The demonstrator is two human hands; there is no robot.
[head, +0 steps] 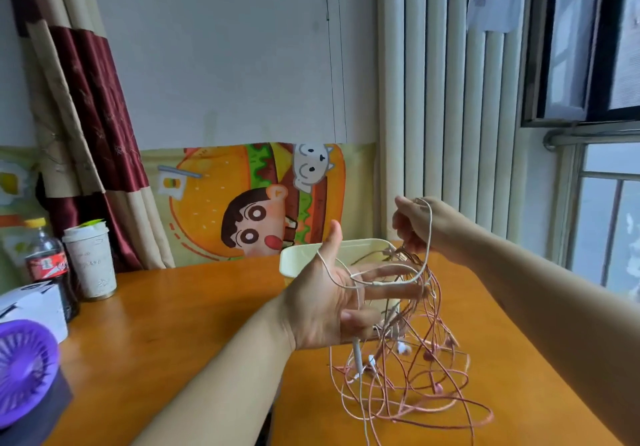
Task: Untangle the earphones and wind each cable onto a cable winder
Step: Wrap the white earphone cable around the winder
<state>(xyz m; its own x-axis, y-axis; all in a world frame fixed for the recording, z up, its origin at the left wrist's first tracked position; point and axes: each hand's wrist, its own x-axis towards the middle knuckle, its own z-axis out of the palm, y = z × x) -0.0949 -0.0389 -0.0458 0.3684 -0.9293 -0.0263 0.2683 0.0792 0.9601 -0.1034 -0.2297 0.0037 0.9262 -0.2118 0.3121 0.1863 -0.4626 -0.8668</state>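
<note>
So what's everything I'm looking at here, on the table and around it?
Pink earphone cables: number unclear, pink, tangle hanging from the hands onto the table
White earphone cable: one, white, running between both hands
Tray: one, cream, behind the hands
Table: one, orange wood
Cola bottle: one, dark, red label, far left
Paper cup: one, white, beside the bottle
Fan: one, purple, lower left
Box: one, white, behind the fan
Cartoon cloth: one, orange, on the wall
Curtain: one, maroon and beige, left
Left hand: open, cable across its fingers
Right hand: pinches the white cable
</note>
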